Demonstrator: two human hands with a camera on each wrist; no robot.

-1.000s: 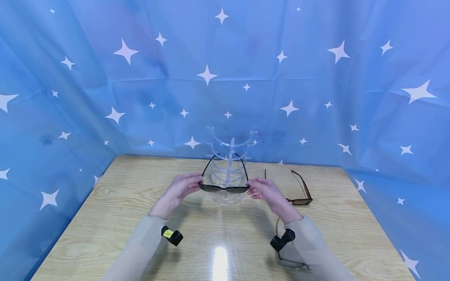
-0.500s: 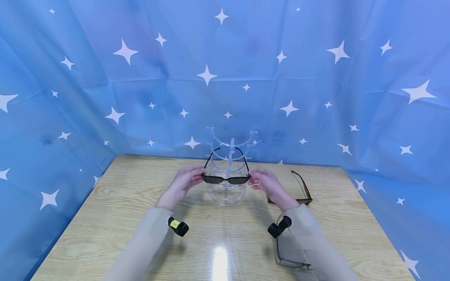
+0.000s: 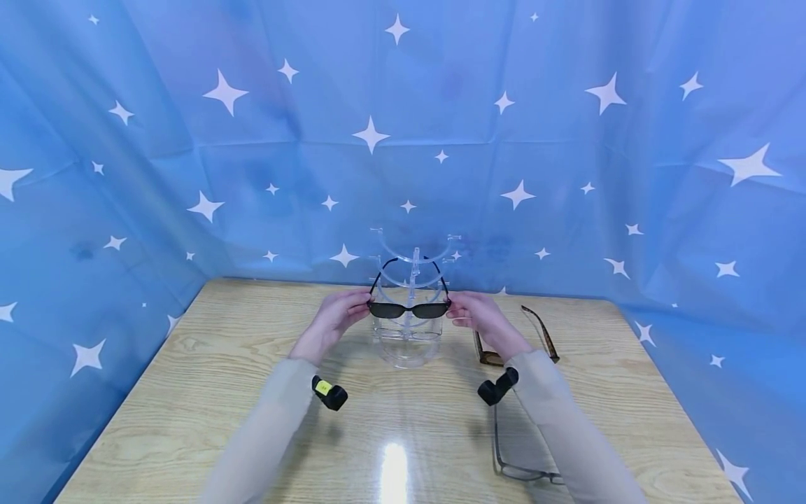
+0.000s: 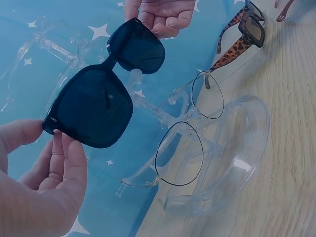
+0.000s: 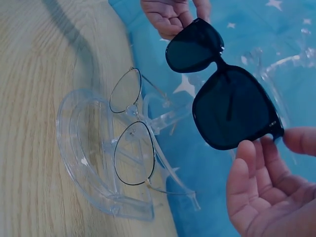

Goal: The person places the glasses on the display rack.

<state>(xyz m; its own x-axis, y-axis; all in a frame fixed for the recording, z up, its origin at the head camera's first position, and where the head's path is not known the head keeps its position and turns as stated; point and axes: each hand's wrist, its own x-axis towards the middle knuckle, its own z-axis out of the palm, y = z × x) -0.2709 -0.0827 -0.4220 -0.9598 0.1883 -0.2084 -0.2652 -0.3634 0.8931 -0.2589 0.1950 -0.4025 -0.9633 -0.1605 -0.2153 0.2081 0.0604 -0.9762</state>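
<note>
Left hand [image 3: 336,315] and right hand [image 3: 476,315] are set apart, one at each end of the black sunglasses [image 3: 398,309]. Each hand pinches one outer front corner, at the hinge, between thumb and fingers. Load is shared; neither hand is nearer.

Position: the black sunglasses are in front of the clear stand [image 3: 415,264], centred on its upright post. They sit above the wire-rimmed glasses [image 5: 134,154], which rest on a low tier over the stand's curved base.

Orientation: the long axis of the frame front runs left to right, from hand to hand, across the post and close to level. The lenses face the person. Both temples point away, toward the blue backdrop [image 3: 453,91], one on each side of the post. Alignment of the bridge with the post is the governing relation. Contact between the temples and the stand's curved arms cannot be determined.

Surroundings: tortoiseshell sunglasses [image 3: 491,358] lie on the table [image 3: 189,392] to the right of the stand, partly hidden by the right hand and wrist. Grey-framed glasses [image 3: 525,474] lie nearer the person, partly covered by the right sleeve [image 3: 563,427].
</note>
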